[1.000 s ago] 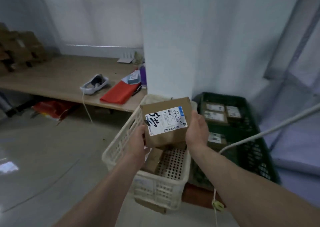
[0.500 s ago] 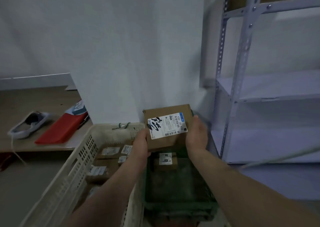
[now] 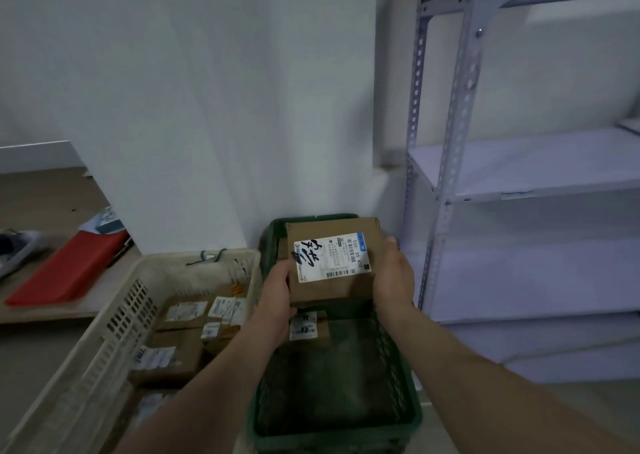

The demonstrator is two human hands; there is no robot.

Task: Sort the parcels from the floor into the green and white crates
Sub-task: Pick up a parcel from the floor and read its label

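Carried over from the white crate (image 3: 114, 332), the parcel (image 3: 332, 263) is gripped between our left hand (image 3: 277, 291) and right hand (image 3: 393, 277), green crate (image 3: 394, 360) just beneath them, so next we should lower and release it.

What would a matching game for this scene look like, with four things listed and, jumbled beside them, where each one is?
Things:
1. held parcel
2. green crate
3. white crate
4. red flat object

Places:
A. on the wooden bench, far left
B. gripped by left hand and right hand
C. beside the metal shelving, below the hands
D. left of the other crate, several labelled parcels inside

Pairs: 1-B, 2-C, 3-D, 4-A
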